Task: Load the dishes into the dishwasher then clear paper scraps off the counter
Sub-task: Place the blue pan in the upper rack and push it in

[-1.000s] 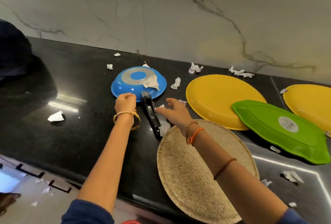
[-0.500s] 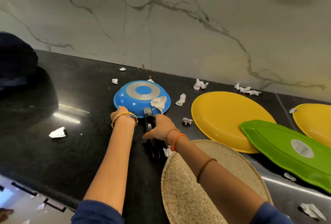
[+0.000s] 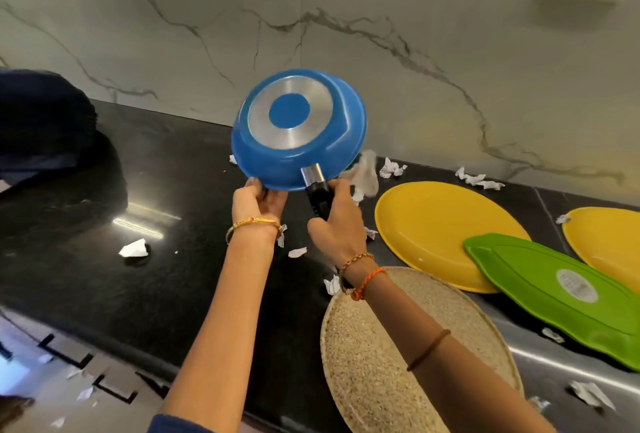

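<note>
A blue frying pan [image 3: 322, 155] with a silver disc on its base is lifted off the black counter [image 3: 173, 276] and tilted, its underside facing me. My right hand [image 3: 337, 224] grips its black handle. My left hand [image 3: 258, 202] holds the pan's lower rim from below. A blurred white paper scrap [image 3: 365, 174] falls beside the pan's right edge. Several paper scraps lie on the counter, one [image 3: 134, 248] at the left and a cluster [image 3: 479, 180] by the wall.
A yellow plate [image 3: 433, 224], a green leaf-shaped tray [image 3: 540, 294] overlapping it and a second yellow plate [image 3: 609, 242] lie to the right. A round woven mat [image 3: 381, 380] overhangs the counter's front edge. A dark bundle [image 3: 45, 127] sits at the far left. Scraps litter the floor.
The pan was lying upside down on the counter; both hands have lifted and tilted it. The paper scrap that lay on its base has slid off to the right.
</note>
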A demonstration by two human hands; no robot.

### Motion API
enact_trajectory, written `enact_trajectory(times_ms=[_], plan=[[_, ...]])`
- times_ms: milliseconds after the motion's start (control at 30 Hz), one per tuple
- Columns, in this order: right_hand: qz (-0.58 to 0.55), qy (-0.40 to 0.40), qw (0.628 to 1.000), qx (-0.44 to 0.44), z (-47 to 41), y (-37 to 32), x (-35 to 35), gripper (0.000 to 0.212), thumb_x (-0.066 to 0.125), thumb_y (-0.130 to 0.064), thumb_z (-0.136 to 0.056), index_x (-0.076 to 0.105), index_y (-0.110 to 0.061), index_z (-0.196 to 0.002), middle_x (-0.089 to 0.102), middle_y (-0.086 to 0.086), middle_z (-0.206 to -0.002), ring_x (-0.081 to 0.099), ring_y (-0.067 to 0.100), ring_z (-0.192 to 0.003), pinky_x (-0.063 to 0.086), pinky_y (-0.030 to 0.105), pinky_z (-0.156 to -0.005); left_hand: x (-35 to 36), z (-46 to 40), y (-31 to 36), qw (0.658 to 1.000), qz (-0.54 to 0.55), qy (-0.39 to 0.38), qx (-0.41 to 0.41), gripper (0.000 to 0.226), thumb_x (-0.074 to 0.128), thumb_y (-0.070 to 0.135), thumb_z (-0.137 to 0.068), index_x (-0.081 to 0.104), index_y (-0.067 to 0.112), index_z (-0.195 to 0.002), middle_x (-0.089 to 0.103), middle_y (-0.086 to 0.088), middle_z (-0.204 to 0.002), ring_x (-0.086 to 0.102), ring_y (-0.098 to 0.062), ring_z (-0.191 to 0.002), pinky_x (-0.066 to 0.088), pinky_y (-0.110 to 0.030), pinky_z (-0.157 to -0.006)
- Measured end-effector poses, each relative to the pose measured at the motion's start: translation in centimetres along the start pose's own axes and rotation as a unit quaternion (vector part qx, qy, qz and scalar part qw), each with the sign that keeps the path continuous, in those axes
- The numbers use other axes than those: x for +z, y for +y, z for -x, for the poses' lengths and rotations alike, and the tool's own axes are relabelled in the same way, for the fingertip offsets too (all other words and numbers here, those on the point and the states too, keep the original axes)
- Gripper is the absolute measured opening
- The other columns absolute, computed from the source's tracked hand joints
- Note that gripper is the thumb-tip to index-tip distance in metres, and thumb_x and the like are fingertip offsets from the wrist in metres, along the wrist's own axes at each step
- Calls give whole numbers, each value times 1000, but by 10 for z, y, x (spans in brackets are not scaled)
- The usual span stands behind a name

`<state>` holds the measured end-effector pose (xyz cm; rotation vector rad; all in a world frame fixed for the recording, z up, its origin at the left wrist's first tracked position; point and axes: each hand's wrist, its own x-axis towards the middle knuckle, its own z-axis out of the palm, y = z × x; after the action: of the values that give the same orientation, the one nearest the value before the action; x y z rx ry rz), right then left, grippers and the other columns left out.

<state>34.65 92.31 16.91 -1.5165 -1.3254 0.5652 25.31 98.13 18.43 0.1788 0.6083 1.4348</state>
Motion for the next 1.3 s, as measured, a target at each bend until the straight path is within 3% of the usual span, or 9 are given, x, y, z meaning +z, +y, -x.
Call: enact_trajectory(times_ms=[167,367,500,633,733,867,967,1067,1300], plan=[[-52,42,996,55,-1,-13,-28,40,56,-3,-63,45,-18,-98,48,0,-78,52,24,-74,48,30,-57,35,21,1,998,-21,-35,55,21,40,5,-95,57,11,-84,66,-6,-79,61,-21,-89,52,-38,-82],[-84,136,985,61,20,-5,-64,26,61,-16,-69,48,-13,-92,48,0,-70,50,19,-58,41,19,-40,58,40,-34,992,-60,-109,38,21,41,7,-96,61,13,-99,66,-3,-87,65,-12,-81,56,-29,-75],[61,259,962,61,54,19,-106,28,70,-15,-75,46,-12,-90,47,-3,-69,47,20,-68,33,24,-52,70,59,-83,985,-84,-132,-71,20,43,12,-95,60,13,-84,66,-2,-77,63,-14,-78,56,-24,-55],[170,352,918,65,121,32,-162,26,69,-8,-76,47,-12,-88,51,2,-76,43,19,-68,25,20,-53,81,96,-136,965,-180,-133,-138,27,47,23,-94,60,13,-114,63,-3,-101,59,-18,-98,52,-25,-63],[238,418,874,63,191,28,-197,24,69,-2,-74,50,-9,-87,50,2,-73,39,10,-61,30,14,-53,84,146,-171,947,-206,-184,-162,23,49,18,-92,63,14,-110,63,6,-79,57,-13,-79,46,-23,-61],[318,508,795,95,302,7,-232,25,64,-9,-71,56,-4,-94,55,1,-73,44,10,-62,32,9,-54,76,242,-210,906,-222,-286,-220,22,53,10,-90,58,21,-72,56,16,-43,49,-6,-58,41,-16,-46],[392,587,695,138,384,-15,-233,32,60,-17,-68,59,-7,-98,61,4,-75,52,18,-65,32,19,-55,57,327,-227,889,-237,-358,-159,34,41,3,-95,49,17,-65,53,12,-48,45,4,-47,36,-11,-50],[406,668,593,194,471,-43,-219,38,55,-22,-66,60,-11,-102,65,7,-80,57,26,-73,33,24,-58,14,426,-223,866,-240,-412,-151,39,31,0,-97,44,19,-66,47,4,-68,44,0,-62,38,-9,-58],[413,758,434,258,675,-105,-144,31,59,-28,-63,59,-11,-89,61,0,-68,60,26,-65,43,30,-55,-113,618,-166,780,-184,-562,-204,34,29,-5,-96,42,16,-71,43,5,-67,45,12,-53,37,-7,-57]])
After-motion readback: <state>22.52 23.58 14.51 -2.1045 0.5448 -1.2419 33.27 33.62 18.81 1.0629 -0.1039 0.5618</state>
